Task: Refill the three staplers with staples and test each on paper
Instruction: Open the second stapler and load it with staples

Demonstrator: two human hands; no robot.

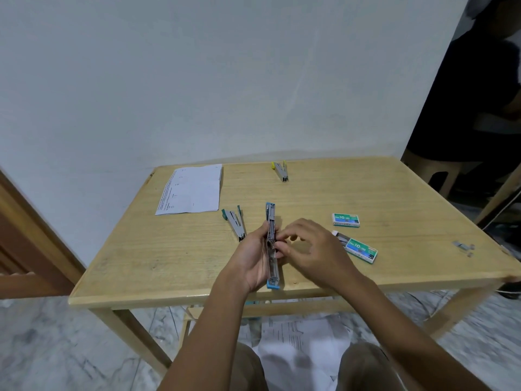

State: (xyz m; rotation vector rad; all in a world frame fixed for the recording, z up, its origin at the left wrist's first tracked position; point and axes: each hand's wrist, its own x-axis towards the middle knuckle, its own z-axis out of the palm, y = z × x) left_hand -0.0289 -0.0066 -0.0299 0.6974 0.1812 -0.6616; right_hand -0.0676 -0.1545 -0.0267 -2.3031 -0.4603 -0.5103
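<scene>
At the frame's centre, the left hand (251, 258) grips a blue stapler (271, 244) swung fully open above the worktop (169, 263). The right hand (313, 246) pinches at its metal channel, perhaps holding staples; too small to tell. Two more open staplers, teal (234, 222) and yellow (280, 171), lie beyond, paper (194, 190) upper left, two staple boxes (345, 220) right.

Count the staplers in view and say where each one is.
3. The blue stapler is opened flat in the left hand; the teal stapler lies open beside it near the paper; the yellow stapler lies at the table's far edge.
</scene>
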